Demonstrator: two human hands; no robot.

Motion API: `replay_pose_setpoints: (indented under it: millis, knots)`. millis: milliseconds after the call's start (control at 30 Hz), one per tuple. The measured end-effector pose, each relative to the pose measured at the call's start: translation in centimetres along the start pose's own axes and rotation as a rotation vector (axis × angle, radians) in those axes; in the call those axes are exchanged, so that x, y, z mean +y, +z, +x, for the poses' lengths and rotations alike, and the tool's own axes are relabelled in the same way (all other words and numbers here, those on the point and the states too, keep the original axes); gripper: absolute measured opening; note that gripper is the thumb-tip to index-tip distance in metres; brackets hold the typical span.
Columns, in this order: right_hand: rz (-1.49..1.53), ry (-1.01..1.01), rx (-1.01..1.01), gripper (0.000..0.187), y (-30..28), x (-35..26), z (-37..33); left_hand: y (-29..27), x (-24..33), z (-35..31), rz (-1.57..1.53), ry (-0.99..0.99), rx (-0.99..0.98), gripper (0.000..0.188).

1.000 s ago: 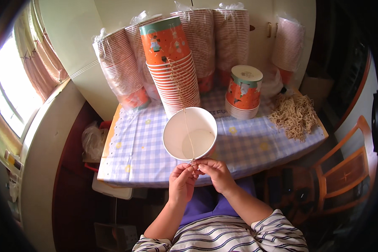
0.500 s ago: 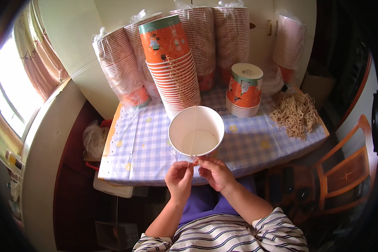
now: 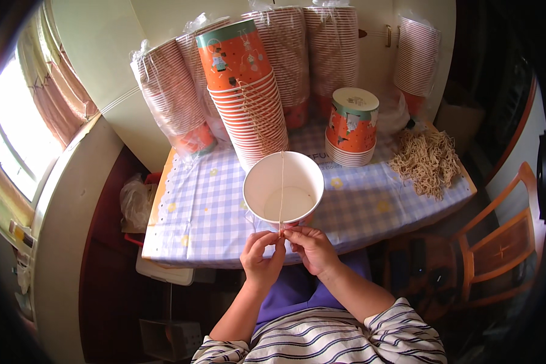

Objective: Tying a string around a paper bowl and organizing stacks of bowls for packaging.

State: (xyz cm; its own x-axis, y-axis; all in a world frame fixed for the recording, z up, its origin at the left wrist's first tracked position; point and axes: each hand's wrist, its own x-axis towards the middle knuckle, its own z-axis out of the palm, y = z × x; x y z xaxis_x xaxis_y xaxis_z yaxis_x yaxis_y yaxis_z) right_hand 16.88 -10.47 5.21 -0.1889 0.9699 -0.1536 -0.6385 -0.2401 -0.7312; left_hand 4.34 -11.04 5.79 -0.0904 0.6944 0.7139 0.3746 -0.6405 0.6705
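A white-lined paper bucket point(image 3: 265, 193) stands mouth up near the table's front edge. Across its mouth runs a thin beige string point(image 3: 283, 176), from the far rim down to the near rim. At that near rim my left hand point(image 3: 262, 258) pinches the string between thumb and fingers. My right hand point(image 3: 311, 247) meets it there, its fingertips closed on the string too. The exact crossing of the strands is hidden by my fingertips. Just behind the bucket rises a tall stack of orange paper buckets point(image 3: 242, 100), upside down, with strings hanging down its side.
A short stack of upturned orange buckets point(image 3: 353, 127) stands to the right, beside a heap of beige strings point(image 3: 428, 164). Several plastic-wrapped bucket stacks point(image 3: 170, 91) line the back. A checked tablecloth point(image 3: 194, 224) covers the table. A wooden chair point(image 3: 497, 249) is at the right.
My fingertips have come closer together at the near rim. The string across the bucket has shifted slightly right and looks straighter. The bucket has stayed in place.
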Motion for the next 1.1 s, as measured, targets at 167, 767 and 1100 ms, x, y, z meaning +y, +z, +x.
replay_pose_setpoints:
  millis: [167, 767, 1100]
  knots:
    - [-0.031, -0.022, -0.021, 0.018, -0.5, 0.1, 0.1, -0.1, 0.0, 0.1, 0.078, 0.06, -0.023, 0.021]
    - [-0.135, -0.06, -0.026, 0.015, -1.2, 0.2, 0.6, -1.2, -0.4, -0.5, -0.602, -0.594, -0.094, 0.007]
    - [-0.204, -0.203, -0.026, 0.013, -0.6, -0.1, 0.5, -1.0, -0.8, -0.5, -0.748, -0.575, -0.108, 0.021]
